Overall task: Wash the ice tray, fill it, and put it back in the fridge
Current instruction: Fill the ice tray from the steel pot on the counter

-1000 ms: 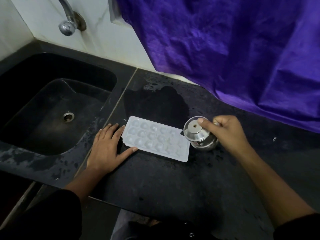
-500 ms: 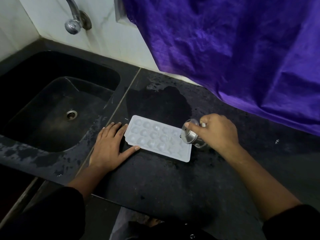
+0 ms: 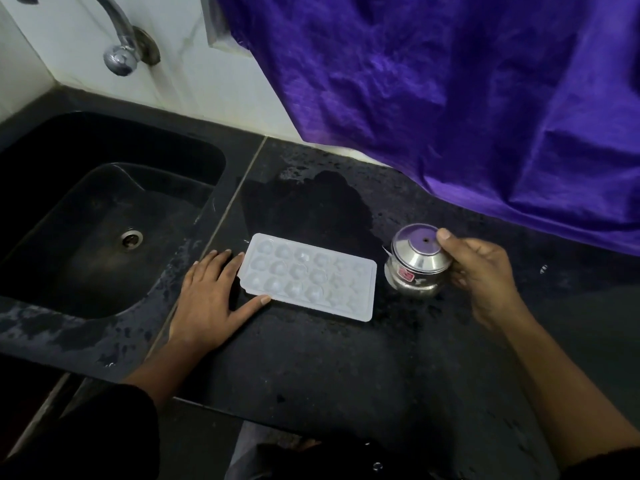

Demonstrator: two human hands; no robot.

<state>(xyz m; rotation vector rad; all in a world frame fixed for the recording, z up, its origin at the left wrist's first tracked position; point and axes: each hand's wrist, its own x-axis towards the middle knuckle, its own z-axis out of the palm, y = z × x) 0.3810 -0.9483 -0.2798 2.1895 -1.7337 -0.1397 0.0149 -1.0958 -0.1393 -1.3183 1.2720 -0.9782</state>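
Observation:
A white plastic ice tray (image 3: 309, 276) with rows of round cups lies flat on the black counter (image 3: 311, 358). My left hand (image 3: 211, 299) rests flat on the counter at the tray's left end, fingers straight, thumb along its near edge. A small steel pot (image 3: 417, 263) is to the right of the tray, tipped with its base facing the camera. My right hand (image 3: 481, 275) grips it from the right.
A black sink (image 3: 86, 216) with a round drain (image 3: 132, 238) lies to the left, under a chrome tap (image 3: 119, 46) on the white wall. A purple cloth (image 3: 450, 98) hangs over the counter's back right. A wet patch (image 3: 318, 209) spreads behind the tray.
The steel pot, tipped over the tray's right end half a second ago, has drawn back to the right of the tray. My left hand has stayed at the tray's left end.

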